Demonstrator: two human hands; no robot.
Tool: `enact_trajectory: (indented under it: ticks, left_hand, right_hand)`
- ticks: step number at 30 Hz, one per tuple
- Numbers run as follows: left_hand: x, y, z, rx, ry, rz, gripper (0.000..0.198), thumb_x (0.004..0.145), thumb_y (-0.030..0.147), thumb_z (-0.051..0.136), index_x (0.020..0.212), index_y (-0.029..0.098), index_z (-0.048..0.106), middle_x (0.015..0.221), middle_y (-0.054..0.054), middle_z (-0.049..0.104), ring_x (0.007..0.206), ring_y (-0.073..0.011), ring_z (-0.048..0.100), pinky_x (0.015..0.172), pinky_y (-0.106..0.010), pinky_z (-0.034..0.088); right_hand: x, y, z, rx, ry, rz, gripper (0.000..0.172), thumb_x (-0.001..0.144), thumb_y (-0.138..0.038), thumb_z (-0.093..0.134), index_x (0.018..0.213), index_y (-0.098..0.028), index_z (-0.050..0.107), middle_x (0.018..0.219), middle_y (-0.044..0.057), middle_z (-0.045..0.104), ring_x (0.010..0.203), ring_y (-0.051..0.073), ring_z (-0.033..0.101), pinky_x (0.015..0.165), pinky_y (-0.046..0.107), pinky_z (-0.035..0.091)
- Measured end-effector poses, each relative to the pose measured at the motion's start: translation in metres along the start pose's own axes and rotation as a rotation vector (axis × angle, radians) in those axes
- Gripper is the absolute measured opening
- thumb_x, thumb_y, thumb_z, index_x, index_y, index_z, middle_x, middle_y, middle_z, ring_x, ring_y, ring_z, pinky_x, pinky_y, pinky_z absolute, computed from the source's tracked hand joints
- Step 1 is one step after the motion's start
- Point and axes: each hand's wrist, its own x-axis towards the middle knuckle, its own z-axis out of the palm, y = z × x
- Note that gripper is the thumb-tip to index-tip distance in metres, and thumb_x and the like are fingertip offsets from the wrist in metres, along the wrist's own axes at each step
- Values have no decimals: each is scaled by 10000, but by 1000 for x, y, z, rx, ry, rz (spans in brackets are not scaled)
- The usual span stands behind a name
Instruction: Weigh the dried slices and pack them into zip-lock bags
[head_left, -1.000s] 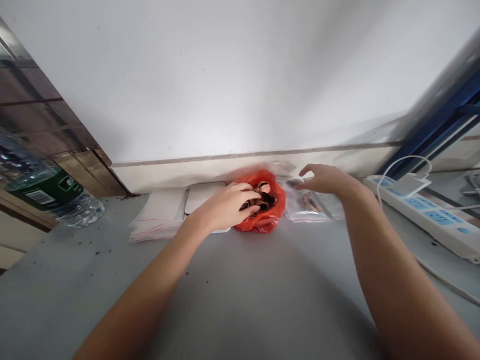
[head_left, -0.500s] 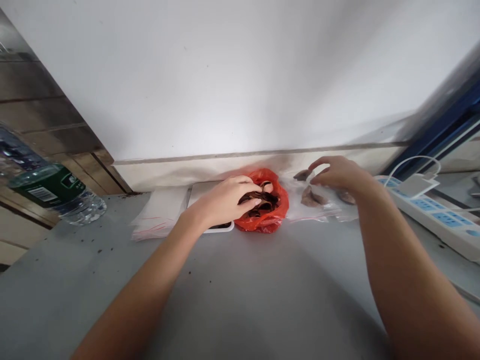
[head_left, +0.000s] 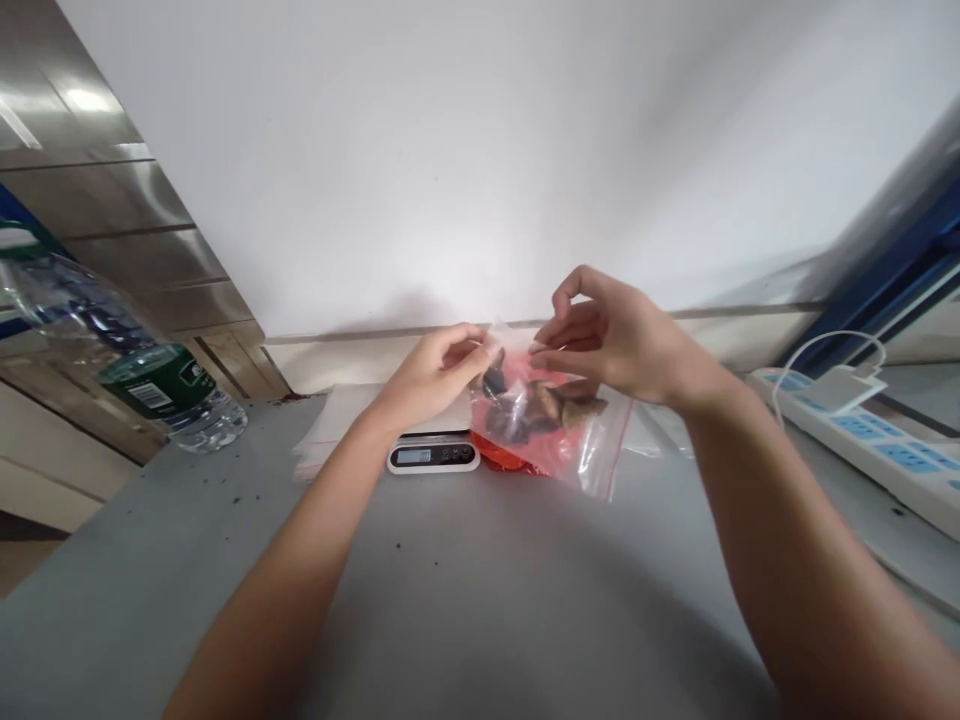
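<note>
A clear zip-lock bag (head_left: 600, 460) with several brown, dried-looking pieces (head_left: 551, 405) inside hangs between my hands, its red-lined edge at the lower right. My left hand (head_left: 442, 370) pinches the bag's upper left corner between thumb and fingers. Closed at its top right is my right hand (head_left: 611, 340), thumb and fingers on the plastic. Behind and below the bag, a red plastic bag (head_left: 510, 458) is mostly covered. Just left of it lies a small white digital scale (head_left: 433, 456) with a lit display; my left hand is above it.
A stack of empty zip-lock bags (head_left: 319, 435) lies left of the scale. Farther left stands a water bottle (head_left: 165, 390). On the right are a white power strip (head_left: 885, 430) with a plugged-in charger (head_left: 840, 388) and flat clear bags (head_left: 660, 432). A white wall (head_left: 450, 180) rises behind.
My right hand has lifted a filled zip-lock bag from the right and brought it left over the red bag. My left hand has left the red bag's contents and grips the clear bag's corner.
</note>
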Motion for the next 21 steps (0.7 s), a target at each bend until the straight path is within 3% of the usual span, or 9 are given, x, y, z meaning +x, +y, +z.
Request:
enact_trajectory:
  ticks: [4,7,10,14,18,19,21]
  left_hand:
    - [2,-9,-7,-41,108,-60,126,956,322,609,888,217,593,822,-10,681,735,-150,634,696,-280,520]
    - [5,-17,-15,-160,242,-134,122,960,236,595,849,224,547,691,38,589,596,-111,547,590,-250,454]
    - [7,-25,-21,-248,299,-216,174,982,184,545,819,223,499,654,55,560,547,-94,538,558,-235,431]
    - [8,-39,-20,-134,356,-280,137,966,195,567,874,239,475,692,42,608,637,-136,638,622,-264,496]
    - [8,-49,-13,273,513,-191,208,850,159,674,977,238,529,965,-39,699,945,-214,690,869,-369,543]
    - [7,-49,-11,341,495,-138,184,846,166,671,975,230,557,1027,-59,705,985,-224,680,897,-383,537]
    - [5,-42,-8,368,324,-55,57,889,247,644,919,213,611,1010,-70,722,933,-222,676,853,-373,539]
  right_hand:
    - [8,5,6,-129,-38,85,357,689,-356,815,920,-238,570,777,29,759,704,202,703,591,308,526]
    - [12,15,1,-258,-172,215,231,721,-401,791,772,-201,687,738,49,757,668,188,672,591,308,487]
    - [15,28,0,-69,-227,256,214,687,-393,788,682,-191,720,730,46,739,709,180,669,655,304,518]
    - [18,36,9,228,-194,298,208,606,-329,855,694,-196,721,754,28,739,733,158,678,728,294,558]
    - [19,35,20,288,-231,354,207,553,-233,893,675,-206,729,719,15,744,758,185,704,774,318,593]
    - [19,35,22,273,-246,360,193,561,-222,887,694,-207,748,741,21,761,773,195,709,786,329,597]
    - [19,37,25,237,-254,370,137,598,-215,858,706,-203,775,772,32,778,768,196,702,782,337,592]
